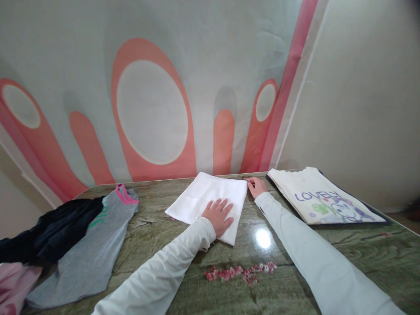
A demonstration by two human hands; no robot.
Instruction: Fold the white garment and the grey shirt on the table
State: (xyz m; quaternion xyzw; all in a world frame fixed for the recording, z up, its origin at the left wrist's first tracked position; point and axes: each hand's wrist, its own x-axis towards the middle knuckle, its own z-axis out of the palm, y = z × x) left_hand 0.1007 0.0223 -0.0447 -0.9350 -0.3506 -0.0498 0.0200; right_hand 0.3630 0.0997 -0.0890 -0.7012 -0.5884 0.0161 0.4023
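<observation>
A white folded cloth [200, 194] lies on the table in front of me; its exact kind does not show. My left hand [219, 216] rests flat on its near right part, palm down with the fingers spread. At the cloth's far right corner, my right hand [257, 187] has its fingers bent in and pinches the edge. Part of that grip is hidden behind the fingers.
On the right lies a folded cream T-shirt [328, 201] with "LOVELY" lettering, over something dark. To the left are a grey shirt [95, 253] with pink trim, a black garment [55, 227] and a pink one [16, 284]. A patterned wall [203, 87] stands behind the wood-look table [147, 271].
</observation>
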